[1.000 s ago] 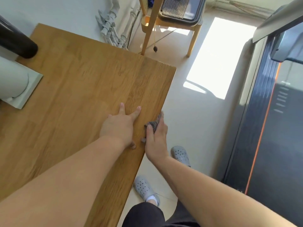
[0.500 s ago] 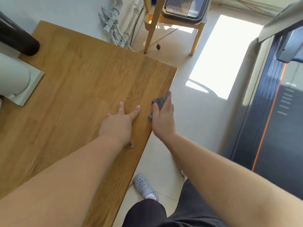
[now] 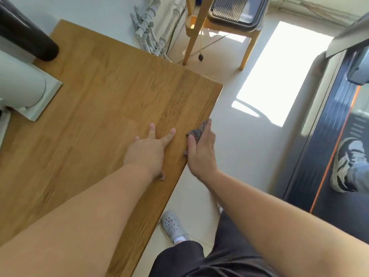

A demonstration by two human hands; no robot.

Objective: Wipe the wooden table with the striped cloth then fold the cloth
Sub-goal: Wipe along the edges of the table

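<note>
The wooden table (image 3: 95, 100) fills the left half of the view, its long right edge running diagonally. My left hand (image 3: 148, 151) lies flat on the tabletop near that edge, fingers spread, holding nothing. My right hand (image 3: 201, 152) wraps over the table's right edge and presses the grey striped cloth (image 3: 198, 131) against it. Only a small bunched part of the cloth shows past my fingers; the remainder is hidden under my hand.
A white cylinder on a square base (image 3: 26, 90) and a black tube (image 3: 28, 35) stand at the table's far left. A wooden stool (image 3: 225, 27) stands on the floor beyond. A dark treadmill (image 3: 327, 148) runs along the right, with another person's sneaker (image 3: 347, 164) on it.
My right hand slid the cloth forward along the table's edge, then stayed near the same spot. My left hand stayed flat. A sneaker came into view on the treadmill.
</note>
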